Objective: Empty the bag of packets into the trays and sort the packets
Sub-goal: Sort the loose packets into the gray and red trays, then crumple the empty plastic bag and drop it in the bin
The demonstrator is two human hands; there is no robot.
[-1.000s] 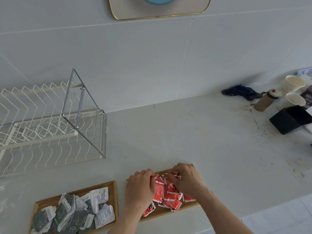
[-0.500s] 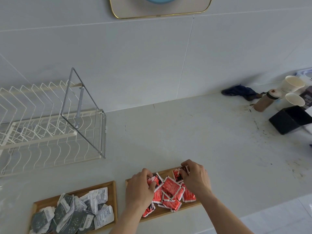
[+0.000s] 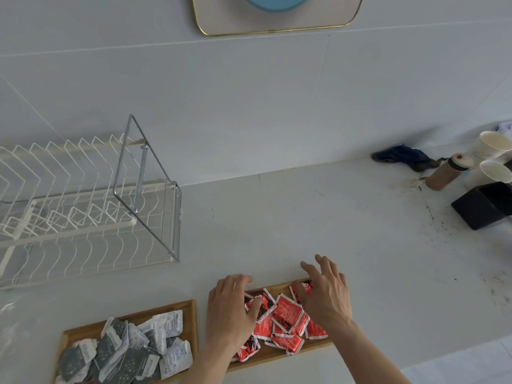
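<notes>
— Both hands are over the right tray. My left hand lies palm down on the red packets, fingers loosely curled with the tips pressing on one packet; nothing is pinched or lifted.

— And the right?

— My right hand is spread open, fingers fanned and raised over the far corner of that tray, palm low over the packets. It grips nothing.

— Where are the other packets?

— The grey and white packets are piled in the left tray, just beside the right one. Both trays are wooden and sit at the near edge of the counter.

— What else is around?

— A white wire dish rack stands to the left, well apart. Far right: two paper cups, a brown tumbler, a black box and a dark cloth by the wall.
</notes>
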